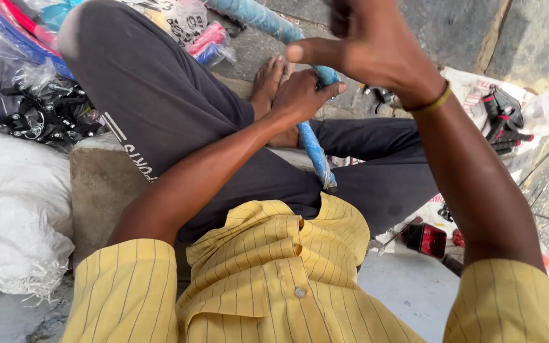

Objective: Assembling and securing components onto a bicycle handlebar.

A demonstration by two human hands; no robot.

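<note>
Gripping the blue wrapped tube (316, 149) at frame centre, my left hand (300, 95) clenches around it above my lap. My right hand (366, 44) hovers higher, fingers loosely curled, its grasp unclear, hiding the tube's upper run. Black pedals (49, 114) sit upper left; red-handled tools (503, 121) far right.

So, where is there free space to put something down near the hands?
Bare pale floor lies between the yellow shirt and the red part. The stone block beside the white sack is partly bare. Around the bagged black parts it is crowded.
</note>
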